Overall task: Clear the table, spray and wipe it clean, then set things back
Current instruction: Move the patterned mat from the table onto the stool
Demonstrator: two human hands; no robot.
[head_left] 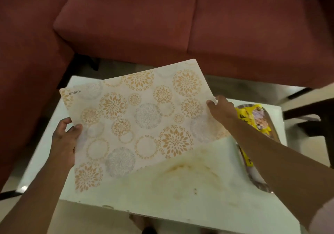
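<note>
A white placemat (139, 119) printed with orange and grey flower circles hangs tilted above the white table (198, 197). My left hand (65, 139) grips its left edge, thumb on top. Its right edge is pinched by my right hand (221, 109). The mat's far corner is raised toward the sofa. Brownish stains (188, 168) mark the bare tabletop under and in front of the mat.
A steel tray (260, 185) lies along the table's right side with a yellow snack packet (253, 119) on it, partly behind my right forearm. A maroon sofa (162, 16) wraps the far and left sides. Dark furniture (314, 118) stands at right.
</note>
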